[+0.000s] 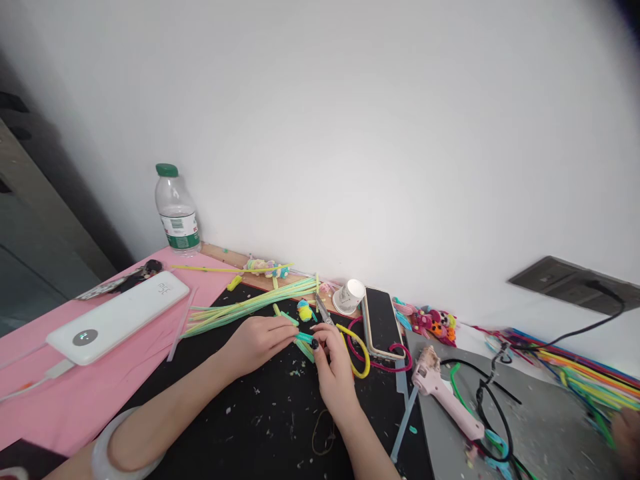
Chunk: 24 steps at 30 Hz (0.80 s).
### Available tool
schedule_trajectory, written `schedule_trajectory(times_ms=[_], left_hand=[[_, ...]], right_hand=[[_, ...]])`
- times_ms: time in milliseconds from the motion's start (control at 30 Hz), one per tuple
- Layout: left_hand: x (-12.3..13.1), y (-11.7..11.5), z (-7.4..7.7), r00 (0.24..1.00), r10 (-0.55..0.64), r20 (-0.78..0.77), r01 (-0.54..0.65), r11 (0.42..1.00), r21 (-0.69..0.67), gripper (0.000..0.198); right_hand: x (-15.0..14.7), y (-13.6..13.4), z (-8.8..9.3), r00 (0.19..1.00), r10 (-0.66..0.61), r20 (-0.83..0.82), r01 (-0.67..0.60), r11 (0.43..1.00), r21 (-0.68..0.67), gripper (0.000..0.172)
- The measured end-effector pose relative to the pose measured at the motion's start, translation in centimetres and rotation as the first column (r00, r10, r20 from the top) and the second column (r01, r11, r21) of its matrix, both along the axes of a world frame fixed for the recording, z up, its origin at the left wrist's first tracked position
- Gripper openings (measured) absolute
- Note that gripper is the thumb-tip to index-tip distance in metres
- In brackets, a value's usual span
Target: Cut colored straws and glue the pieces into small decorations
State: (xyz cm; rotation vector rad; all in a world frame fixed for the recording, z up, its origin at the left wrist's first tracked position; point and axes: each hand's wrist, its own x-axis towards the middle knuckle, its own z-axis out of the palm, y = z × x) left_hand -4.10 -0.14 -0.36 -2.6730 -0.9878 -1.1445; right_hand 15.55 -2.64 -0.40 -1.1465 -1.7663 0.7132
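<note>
My left hand (260,342) and my right hand (332,365) meet over the black mat (260,413). Between their fingertips runs a short turquoise pipe cleaner (303,337), pinched from both sides. Just below it lie pale green pipe cleaner pieces (306,352), partly covered by the fingers. Behind the hands sits a small yellow and blue fuzzy ball (305,311), with scissors (324,311) beside it. A bundle of yellow and green pipe cleaners (250,305) stretches behind my left hand. A bent yellow pipe cleaner (361,368) curves to the right of my right hand.
A paper cup (349,297) and a phone (383,323) are near the wall. On the right lies a pink glue gun (445,393) with a black cord. A power bank (120,317) and a plastic bottle (177,213) are at left. Another person's hand (626,433) shows at the right edge.
</note>
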Motion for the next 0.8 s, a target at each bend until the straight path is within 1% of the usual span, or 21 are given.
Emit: schedule_trajectory(times_ms=[200,433,600,800], left_hand=[[0.38,-0.12,0.02,0.999,-0.020,0.050,0.023,0.998,-0.063,0.017],[0.21,0.03,-0.52,0.995,-0.025,0.094,0.036,0.992,-0.119,0.019],[0.23,-0.10,-0.69,0.992,-0.028,0.122,0.046,0.988,-0.145,0.019],[0.15,0.11,-0.76,0.989,-0.042,0.143,0.075,0.968,-0.240,0.021]], right_hand=[[0.08,0.04,0.00,0.999,0.039,-0.023,-0.038,0.999,0.011,0.014],[0.02,-0.16,0.50,0.999,0.042,-0.005,-0.042,0.997,-0.061,0.013],[-0.04,-0.28,0.84,0.999,0.044,0.011,-0.043,0.997,-0.064,0.015],[-0.19,-0.28,0.87,0.999,0.031,0.012,-0.029,0.994,-0.108,0.017]])
